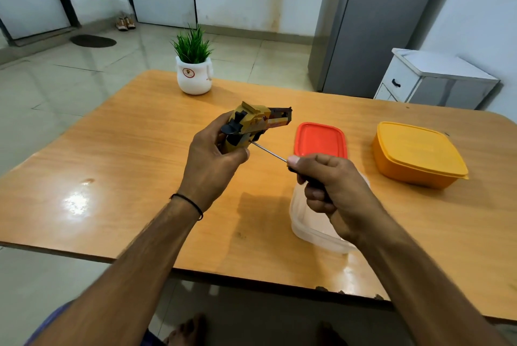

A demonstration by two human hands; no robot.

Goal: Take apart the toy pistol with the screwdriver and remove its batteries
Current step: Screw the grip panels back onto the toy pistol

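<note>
Table, plant, red lid, orange box, tub

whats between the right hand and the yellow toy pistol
In the head view, the thin metal shaft of the screwdriver bridges the gap from the right hand to the yellow plastic toy pistol.

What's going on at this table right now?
A person's left hand holds a yellow-and-black plastic toy pistol above the wooden table. The right hand grips a thin black-handled screwdriver, its tip against the pistol's grip. The pistol looks unopened; no batteries show. A red lid, clear tub and orange lidded box lie nearby.
</note>
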